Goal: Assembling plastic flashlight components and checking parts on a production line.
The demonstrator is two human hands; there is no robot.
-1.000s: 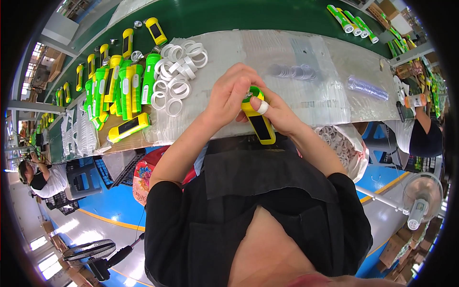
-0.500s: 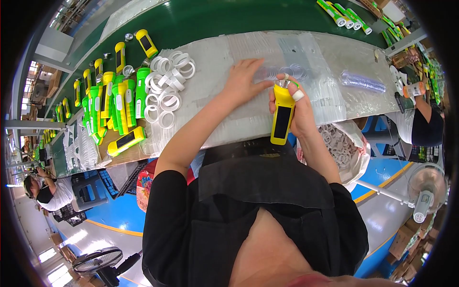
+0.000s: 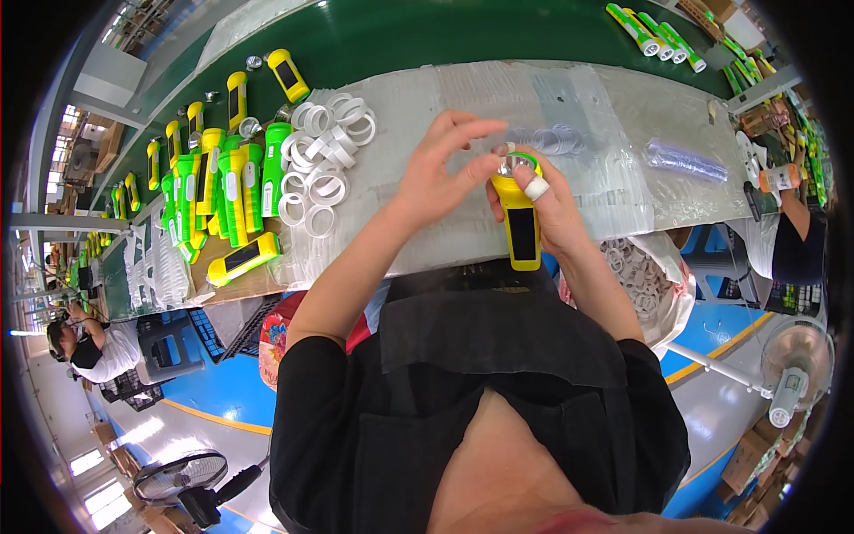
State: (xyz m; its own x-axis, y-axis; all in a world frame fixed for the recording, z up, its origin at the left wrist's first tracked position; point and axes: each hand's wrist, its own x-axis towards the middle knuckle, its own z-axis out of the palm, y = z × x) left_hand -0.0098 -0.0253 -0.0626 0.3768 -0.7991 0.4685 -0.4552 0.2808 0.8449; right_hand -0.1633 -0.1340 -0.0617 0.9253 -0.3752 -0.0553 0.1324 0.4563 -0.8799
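My right hand is wrapped round a yellow flashlight with a black panel, its shiny reflector end up and a green edge at the top. White tape covers the thumb and one fingertip. Right beside the reflector, my left hand has thumb and index finger curved toward each other; whatever may be between them is too clear or small to make out. Several clear discs lie just beyond on the plastic-covered table. To the left are a heap of white rings and a pile of green and yellow flashlights.
A roll of clear discs in plastic lies at right. Below the table edge hangs a sack of white rings. More flashlights rest on the green surface at back right. A co-worker's arm reaches in at far right.
My left hand has moved back from the clear discs to the flashlight's reflector end. The flashlight in my right hand has shifted slightly left and stands more upright.
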